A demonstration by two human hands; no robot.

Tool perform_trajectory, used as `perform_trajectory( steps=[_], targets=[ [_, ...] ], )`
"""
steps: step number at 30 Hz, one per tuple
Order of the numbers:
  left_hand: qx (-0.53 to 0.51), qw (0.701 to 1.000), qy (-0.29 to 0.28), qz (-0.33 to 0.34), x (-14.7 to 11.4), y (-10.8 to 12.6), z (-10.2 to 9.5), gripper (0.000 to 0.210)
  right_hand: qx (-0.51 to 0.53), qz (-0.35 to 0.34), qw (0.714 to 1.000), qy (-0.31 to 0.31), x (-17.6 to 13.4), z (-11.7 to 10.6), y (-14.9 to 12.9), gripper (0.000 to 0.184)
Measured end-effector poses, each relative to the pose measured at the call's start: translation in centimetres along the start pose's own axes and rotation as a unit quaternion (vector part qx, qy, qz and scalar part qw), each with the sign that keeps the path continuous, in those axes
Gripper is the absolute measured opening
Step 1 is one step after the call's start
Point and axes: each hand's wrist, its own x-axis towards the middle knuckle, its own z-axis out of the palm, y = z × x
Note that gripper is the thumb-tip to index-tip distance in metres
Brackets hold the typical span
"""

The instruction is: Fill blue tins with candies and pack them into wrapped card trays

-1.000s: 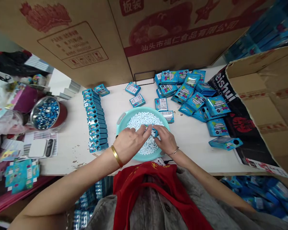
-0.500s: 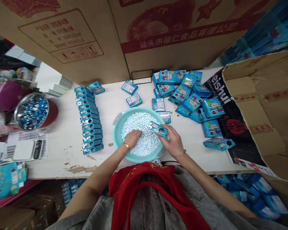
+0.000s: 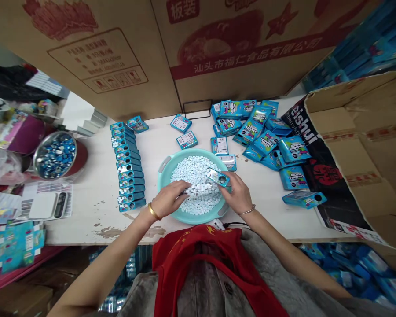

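My right hand (image 3: 236, 192) grips a small blue candy box (image 3: 218, 177) over the right side of a turquoise basin (image 3: 165, 178). The narrow face turned up shows a dark round hole, and white bits lie at its left end. Small white candies (image 3: 198, 165) fill the basin. My left hand (image 3: 170, 198) is over the basin's left part, thumb and fingers pinched together. A blurred, raised heap of candies extends from its fingertips toward the box. Whatever carries this heap, perhaps something see-through, I cannot make out.
Left of the basin stands a row of blue boxes (image 3: 129, 169), holes upward. A pile of closed boxes (image 3: 262, 132) lies at the back right. Big cartons (image 3: 119, 53) wall the rear; an open carton (image 3: 359, 154) borders the right. A metal pot (image 3: 57, 154) and white scale (image 3: 43, 205) are left.
My left hand has risen out of the candies and drawn back left, with a heap now at its fingertips. My right hand stays nearly still with the box. The view has shifted slightly.
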Motion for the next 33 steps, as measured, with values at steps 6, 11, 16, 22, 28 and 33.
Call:
perform_trajectory(
  steps=[6, 11, 16, 22, 28, 33],
  targets=[
    [0.204, 0.974, -0.094, -0.028, 1.9, 4.8, -4.4, 0.024, 0.006, -0.059, 0.998, -0.023, 0.0, 1.4, -1.6, 0.042],
    [0.344, 0.927, -0.146, -0.037, 3.4, 8.6, -5.3, 0.029, 0.015, -0.077, 0.997, -0.022, 0.1, 1.9, -2.0, 0.043],
    [0.362, 0.919, -0.155, -0.018, 3.5, 10.5, -6.5, 0.021, 0.032, -0.081, 0.996, -0.018, -0.1, 2.1, -1.7, 0.044],
    [0.237, 0.967, -0.082, 0.033, 3.7, 5.4, -7.2, 0.037, 0.071, -0.064, 0.995, -0.037, 0.2, 3.0, -2.5, 0.039],
    [0.210, 0.975, -0.076, 0.020, 5.1, -1.8, -6.8, 0.029, 0.139, -0.073, 0.984, -0.090, 5.8, 5.3, -3.7, 0.038],
    [0.210, 0.970, 0.073, -0.096, 5.6, -9.9, -11.1, 0.025, 0.078, -0.085, 0.984, -0.134, 15.9, 8.7, -1.0, 0.049]
  ],
)
